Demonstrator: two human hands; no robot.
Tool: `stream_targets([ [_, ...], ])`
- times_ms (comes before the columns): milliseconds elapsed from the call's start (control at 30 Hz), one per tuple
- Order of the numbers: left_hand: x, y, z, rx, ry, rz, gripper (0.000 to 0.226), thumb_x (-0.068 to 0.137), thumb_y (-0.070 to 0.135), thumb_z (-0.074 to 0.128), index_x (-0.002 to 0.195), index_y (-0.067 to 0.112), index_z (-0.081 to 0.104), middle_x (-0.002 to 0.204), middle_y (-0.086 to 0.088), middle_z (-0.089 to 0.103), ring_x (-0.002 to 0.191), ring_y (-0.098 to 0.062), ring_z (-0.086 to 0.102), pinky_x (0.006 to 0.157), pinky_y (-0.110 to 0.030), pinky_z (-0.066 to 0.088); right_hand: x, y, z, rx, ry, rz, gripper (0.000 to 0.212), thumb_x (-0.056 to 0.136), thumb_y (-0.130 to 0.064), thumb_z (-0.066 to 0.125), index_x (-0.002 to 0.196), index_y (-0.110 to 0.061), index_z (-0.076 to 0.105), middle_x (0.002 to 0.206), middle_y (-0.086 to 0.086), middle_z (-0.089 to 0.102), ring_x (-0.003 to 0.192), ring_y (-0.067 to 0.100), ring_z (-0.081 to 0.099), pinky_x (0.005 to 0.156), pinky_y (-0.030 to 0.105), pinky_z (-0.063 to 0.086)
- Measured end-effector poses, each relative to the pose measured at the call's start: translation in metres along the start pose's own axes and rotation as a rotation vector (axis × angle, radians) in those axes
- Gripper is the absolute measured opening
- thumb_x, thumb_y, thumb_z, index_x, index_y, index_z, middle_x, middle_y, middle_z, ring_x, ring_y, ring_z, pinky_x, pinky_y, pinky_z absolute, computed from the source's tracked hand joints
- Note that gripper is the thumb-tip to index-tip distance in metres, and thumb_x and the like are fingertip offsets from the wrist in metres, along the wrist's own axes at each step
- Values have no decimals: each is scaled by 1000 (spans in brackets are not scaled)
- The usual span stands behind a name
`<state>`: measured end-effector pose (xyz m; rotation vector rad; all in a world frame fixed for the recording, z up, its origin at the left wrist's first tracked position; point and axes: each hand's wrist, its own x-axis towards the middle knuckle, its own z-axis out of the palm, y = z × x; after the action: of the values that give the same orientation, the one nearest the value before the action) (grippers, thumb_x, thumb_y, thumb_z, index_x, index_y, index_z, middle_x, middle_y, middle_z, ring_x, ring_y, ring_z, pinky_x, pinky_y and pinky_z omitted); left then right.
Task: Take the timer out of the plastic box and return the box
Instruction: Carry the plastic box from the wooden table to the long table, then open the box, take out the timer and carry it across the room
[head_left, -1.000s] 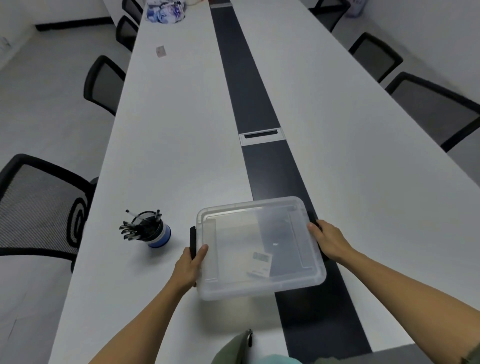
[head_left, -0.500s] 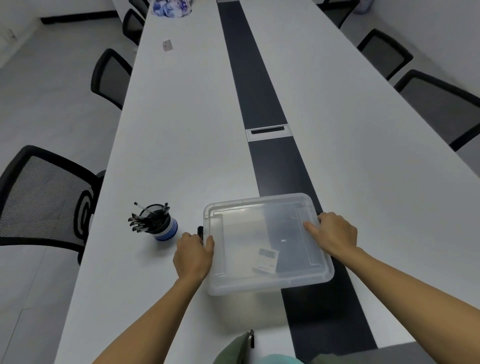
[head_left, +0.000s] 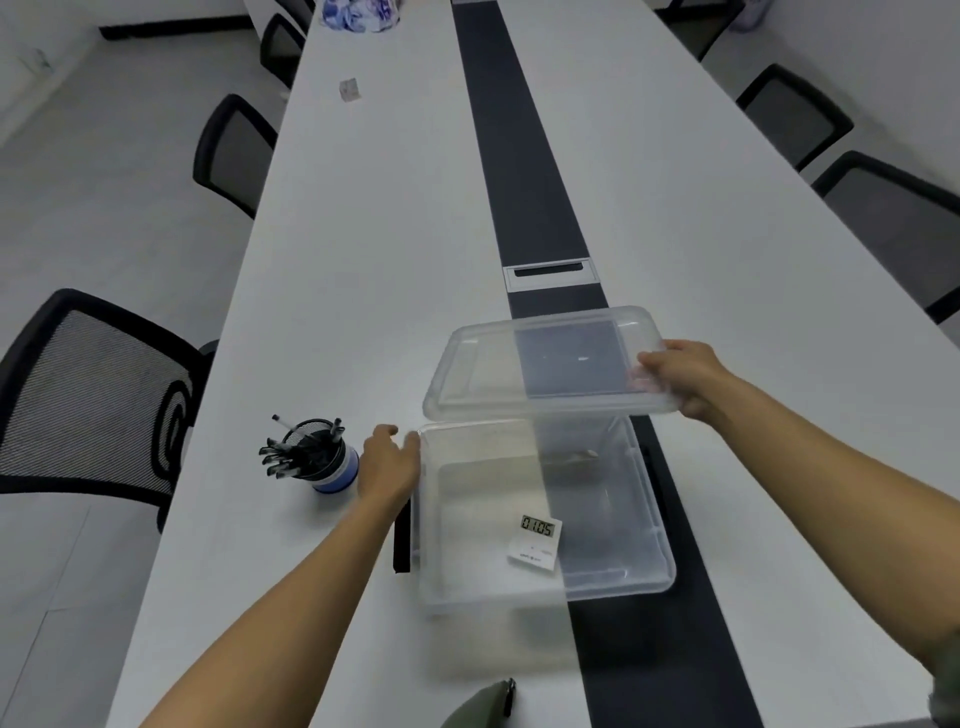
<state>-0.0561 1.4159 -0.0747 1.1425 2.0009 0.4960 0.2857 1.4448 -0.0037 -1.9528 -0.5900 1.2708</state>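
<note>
1. Fingers (head_left: 655, 373) of right hand (head_left: 685, 376): pinched on right edge of lid (head_left: 545, 364), held off and above box rear.
2. Left hand (head_left: 387, 465): loosely curled, against plastic box (head_left: 644, 519) left wall; grips nothing.
3. Timer (head_left: 536, 542): flat on box floor, near front, apart from both hands. Prob. light, rigid, slick; pinch by side edges.

We reach both bare forearms forward. Our left hand (head_left: 388, 464) lies flat, fingers extended and touching the box's left rim; our right hand (head_left: 684, 375), raised farther right, pinches the lid's edge.
</note>
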Motion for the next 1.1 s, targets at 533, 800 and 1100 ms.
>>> stream_targets([
  [533,-15,-36,35,395,15,151,21,100,28,38,110,10,44,113,-7,48,84,-32,59,64,-34,40,129,23,83,-545,52,64,60,78,1,70,132,-8,46,122,19,59,101,42,62,80,51,59],
  [800,-13,-38,37,384,30,149,20,99,28,38,112,13,44,113,-5,48,85,-29,58,71,-41,50,139,46,89,-913,6,44,54,86,-3,64,136,-2,44,129,23,56,113,41,57,84,40,49],
  [1100,-15,-36,36,395,32,152,21,99,27,39,111,10,45,114,-8,50,86,-32,59,66,-35,42,40,36,94,-828,83,-691,23,95,-32,56,109,-16,65,103,1,66,85,20,63,73,35,54],
])
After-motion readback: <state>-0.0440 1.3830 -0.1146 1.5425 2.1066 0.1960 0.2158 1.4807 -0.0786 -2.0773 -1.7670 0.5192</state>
